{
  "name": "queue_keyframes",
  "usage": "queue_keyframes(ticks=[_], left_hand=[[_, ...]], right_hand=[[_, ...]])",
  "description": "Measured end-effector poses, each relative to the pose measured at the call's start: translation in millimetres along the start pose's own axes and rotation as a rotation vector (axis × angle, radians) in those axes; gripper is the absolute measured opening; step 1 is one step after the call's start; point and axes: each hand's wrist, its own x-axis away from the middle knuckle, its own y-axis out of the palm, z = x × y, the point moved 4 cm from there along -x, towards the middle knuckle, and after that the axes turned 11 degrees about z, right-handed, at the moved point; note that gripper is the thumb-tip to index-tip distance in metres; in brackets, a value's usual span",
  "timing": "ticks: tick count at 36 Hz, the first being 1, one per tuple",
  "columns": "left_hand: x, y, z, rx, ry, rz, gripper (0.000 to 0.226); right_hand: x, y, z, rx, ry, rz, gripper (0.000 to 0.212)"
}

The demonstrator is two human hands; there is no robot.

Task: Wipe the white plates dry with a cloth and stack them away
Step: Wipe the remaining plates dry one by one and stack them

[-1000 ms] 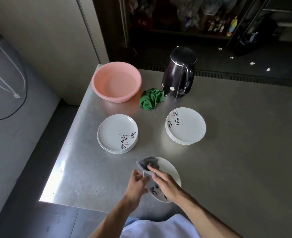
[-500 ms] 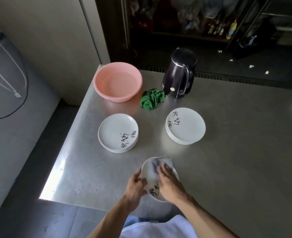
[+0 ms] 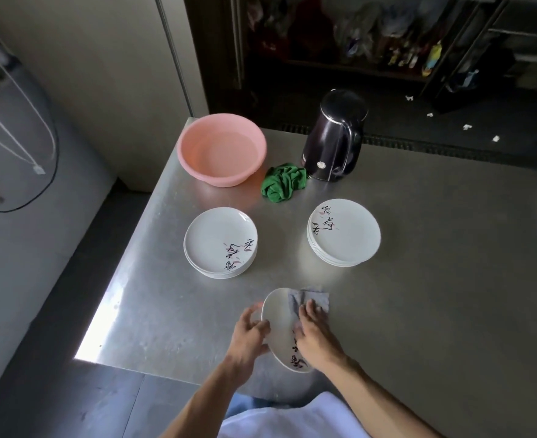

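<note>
My left grip (image 3: 249, 336) holds the white plate (image 3: 278, 324) by its left rim. The fingers are curled round the edge. The plate is tipped up on its side, over the near edge of the counter (image 3: 418, 279). I cannot tell if its low edge touches the counter. It has dark painted marks at its near end.

My right grip (image 3: 316, 335) lies flat on the grey cloth (image 3: 311, 298) and presses it on the face of the plate. The fingers are spread and nearly straight, not curled round anything. The far end of the cloth sticks out past the plate's rim.

Farther back on the counter are two piles of white plates. The left stack (image 3: 219, 241) and the right stack (image 3: 344, 232) are well apart. Both have dark marks on the top plate. Behind them a pink bowl (image 3: 222, 150) sits at the far left corner. A crumpled green cloth (image 3: 284, 182) lies between the bowl and a dark kettle (image 3: 335, 137), just beside the kettle.
</note>
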Motion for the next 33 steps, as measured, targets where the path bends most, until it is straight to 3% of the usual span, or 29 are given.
queue_keyframes(ticks=[5, 8, 11, 13, 15, 18, 21, 23, 26, 28, 33], left_hand=[[9, 10, 4, -0.111, 0.056, -0.147, 0.042], [8, 6, 1, -0.063, 0.051, -0.126, 0.047], [0, -3, -6, 0.06, 0.001, -0.023, 0.051], [-3, -5, -8, 0.112, -0.037, 0.042, 0.045], [-4, -4, -6, 0.096, -0.036, 0.074, 0.025], [-8, 1, -1, -0.017, -0.008, 0.048, 0.032], [-10, 4, -1, -0.03, 0.015, 0.001, 0.022], [-8, 3, -2, -0.01, 0.016, -0.001, 0.023], [-4, 4, 2, -0.001, 0.001, -0.008, 0.043], [-1, 8, 6, -0.05, 0.004, -0.04, 0.051], [9, 17, 12, -0.12, 0.043, -0.144, 0.04]], right_hand=[[18, 7, -26, -0.189, -0.348, -0.042, 0.056], [10, 9, -18, -0.167, -0.29, -0.048, 0.056], [-1, 2, -1, 0.014, -0.032, 0.002, 0.055], [-6, -3, -2, 0.044, 0.029, 0.033, 0.053], [-4, -5, -13, -0.078, -0.004, 0.028, 0.054], [4, -6, -32, -0.287, -0.224, 0.03, 0.054], [4, -1, -36, -0.306, -0.34, -0.015, 0.055], [-2, 5, -25, -0.196, -0.287, -0.015, 0.058], [-8, 6, 2, -0.012, 0.038, 0.01, 0.063], [-8, 5, 5, 0.021, 0.099, 0.011, 0.062], [6, -1, -34, -0.216, -0.323, -0.007, 0.059]])
